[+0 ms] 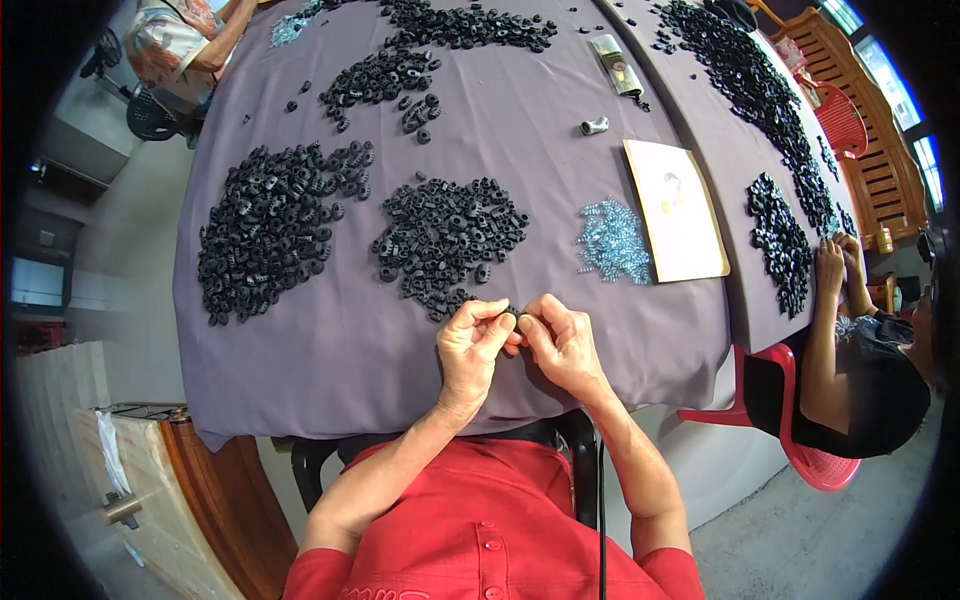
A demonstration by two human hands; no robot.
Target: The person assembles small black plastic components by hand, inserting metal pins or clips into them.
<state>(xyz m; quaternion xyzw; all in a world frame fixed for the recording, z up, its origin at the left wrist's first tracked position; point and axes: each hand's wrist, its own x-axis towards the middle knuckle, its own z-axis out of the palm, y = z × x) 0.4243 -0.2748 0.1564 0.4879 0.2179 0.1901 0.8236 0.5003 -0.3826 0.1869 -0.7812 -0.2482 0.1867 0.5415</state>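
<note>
My left hand and my right hand meet over the near part of the table, fingertips pinched together. Between them is a small black plastic part, mostly covered by my fingers. Just beyond my hands lies a heap of small black ribbed plastic parts. A larger heap of similar black parts spreads to its left. Off to the right sits a pile of small, shiny, bluish metal springs.
A grey-purple cloth covers the table. Beside the springs lies a flat tan board. Farther back are a tube-like packet, a small silvery piece and more black parts. Co-workers sit at far left and right.
</note>
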